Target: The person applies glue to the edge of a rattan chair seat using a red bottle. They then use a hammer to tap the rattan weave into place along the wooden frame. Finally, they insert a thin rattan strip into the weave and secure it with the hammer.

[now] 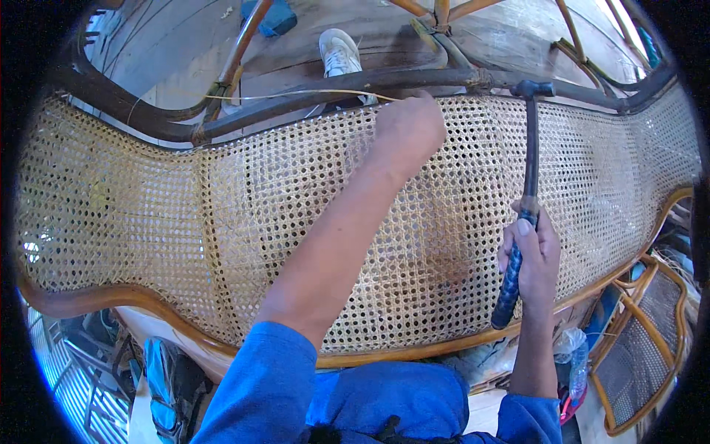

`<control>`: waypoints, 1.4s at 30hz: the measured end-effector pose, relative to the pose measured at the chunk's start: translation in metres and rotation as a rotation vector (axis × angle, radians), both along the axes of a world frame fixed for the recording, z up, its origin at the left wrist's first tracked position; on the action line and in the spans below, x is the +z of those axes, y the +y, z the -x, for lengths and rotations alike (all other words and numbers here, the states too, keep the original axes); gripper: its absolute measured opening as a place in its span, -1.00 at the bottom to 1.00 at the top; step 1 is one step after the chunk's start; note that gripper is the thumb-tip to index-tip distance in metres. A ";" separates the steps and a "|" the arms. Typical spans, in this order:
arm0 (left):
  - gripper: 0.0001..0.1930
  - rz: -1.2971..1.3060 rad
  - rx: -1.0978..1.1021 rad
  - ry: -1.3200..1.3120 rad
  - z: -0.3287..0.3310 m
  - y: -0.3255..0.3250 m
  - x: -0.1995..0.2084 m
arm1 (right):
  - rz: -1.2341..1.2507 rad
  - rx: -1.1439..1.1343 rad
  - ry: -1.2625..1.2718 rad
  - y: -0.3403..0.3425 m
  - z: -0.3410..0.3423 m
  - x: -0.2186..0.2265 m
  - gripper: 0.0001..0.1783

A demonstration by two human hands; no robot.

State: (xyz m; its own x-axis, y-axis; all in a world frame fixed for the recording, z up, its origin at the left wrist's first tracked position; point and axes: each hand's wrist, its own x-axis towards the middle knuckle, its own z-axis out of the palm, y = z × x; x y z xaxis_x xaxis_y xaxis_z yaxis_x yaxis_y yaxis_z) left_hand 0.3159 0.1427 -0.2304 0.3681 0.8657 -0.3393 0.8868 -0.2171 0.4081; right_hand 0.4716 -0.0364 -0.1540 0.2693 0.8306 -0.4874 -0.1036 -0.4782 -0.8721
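Note:
Across the view stretches a woven cane panel with an open hole pattern, set in a curved wooden frame. My left hand is closed at the panel's far edge, beside the dark far rail. It pinches a thin, light rattan strip, whose loose length runs off to the left above the rail. In my right hand is a hammer, gripped by its dark wrapped handle. The hammer stands nearly upright in view, its head close to the far rail on the right.
A glossy brown rail borders the near edge. A second cane-filled frame leans at the lower right, near a clear plastic bottle. Beyond the rail are a white shoe, a blue object and bamboo legs on the floor.

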 end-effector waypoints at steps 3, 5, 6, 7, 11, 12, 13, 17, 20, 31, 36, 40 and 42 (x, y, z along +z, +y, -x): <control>-0.71 -0.013 -0.061 -0.057 -0.024 -0.008 -0.001 | 0.059 0.089 -0.131 0.004 -0.001 -0.005 -0.74; -0.72 -0.006 -0.127 -0.118 -0.036 -0.021 -0.003 | 0.153 0.177 -0.315 0.015 -0.001 -0.009 -0.74; -0.72 0.002 -0.140 -0.141 -0.034 -0.031 -0.001 | 0.175 0.223 -0.372 0.020 -0.001 -0.013 -0.74; -0.72 0.005 -0.152 -0.157 -0.029 -0.044 0.004 | 0.190 0.269 -0.424 0.026 -0.001 -0.017 -0.73; -0.70 0.018 0.066 -0.091 0.000 -0.075 0.015 | 0.258 0.319 -0.465 0.043 0.000 -0.026 -0.69; -0.65 -0.034 0.079 -0.089 0.009 -0.077 0.015 | 0.263 0.338 -0.466 0.046 0.001 -0.030 -0.67; -0.60 -0.085 0.090 -0.088 0.017 -0.078 0.014 | 0.249 0.415 -0.608 0.049 0.001 -0.036 -0.66; -0.56 -0.221 0.081 -0.095 0.023 -0.081 -0.004 | 0.232 0.410 -0.573 0.058 0.015 -0.025 -0.64; -0.55 -0.207 0.061 -0.073 0.019 -0.078 -0.001 | 0.161 0.465 -0.680 0.057 0.013 -0.030 -0.64; -0.57 -0.073 0.069 -0.047 0.018 -0.072 0.004 | 0.173 0.482 -0.655 0.054 0.021 -0.032 -0.63; -0.56 -0.099 0.080 -0.105 0.020 -0.071 0.000 | 0.199 0.544 -0.749 0.062 0.024 -0.027 -0.63; -0.55 -0.059 0.088 -0.093 0.016 -0.049 0.010 | 0.135 0.319 -0.554 0.048 0.014 -0.029 -0.67; -0.57 -0.060 0.084 -0.053 0.014 -0.032 0.005 | 0.187 0.245 -0.411 0.045 0.011 -0.016 -0.71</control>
